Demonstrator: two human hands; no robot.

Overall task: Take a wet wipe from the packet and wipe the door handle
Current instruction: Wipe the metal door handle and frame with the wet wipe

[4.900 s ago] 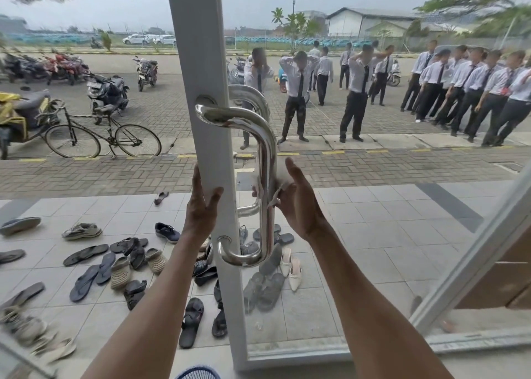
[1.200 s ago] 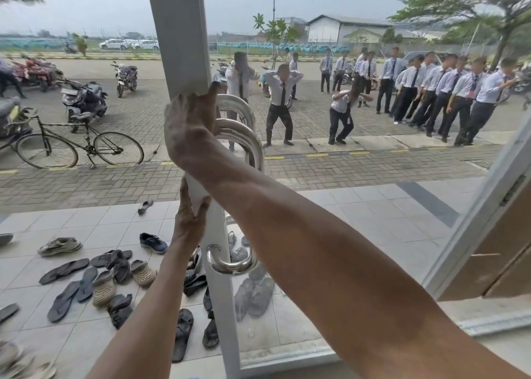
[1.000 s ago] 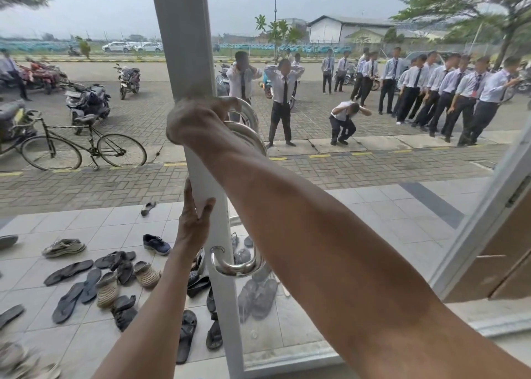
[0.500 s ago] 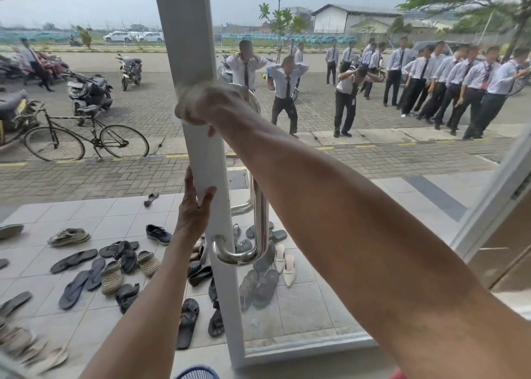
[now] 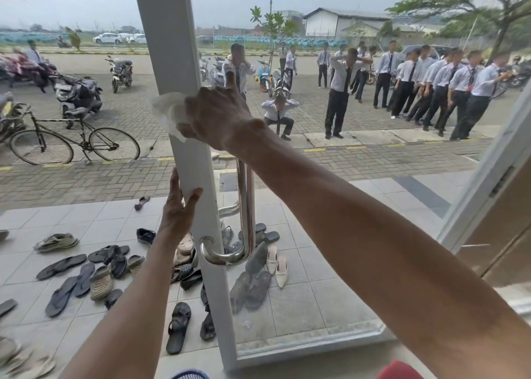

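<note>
Your right hand (image 5: 214, 114) presses the wet wipe (image 5: 168, 111) on the door frame (image 5: 172, 48) above the door handle (image 5: 244, 206); your left hand (image 5: 178, 209) lies lower, left of it. Sandals (image 5: 83, 275) lie beyond the glass.

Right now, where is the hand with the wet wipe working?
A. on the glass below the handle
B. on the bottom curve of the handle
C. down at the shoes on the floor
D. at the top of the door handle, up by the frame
D: the right hand presses the white wet wipe at the top of the door handle, against the door frame; the handle's bottom curve is bare.
</note>
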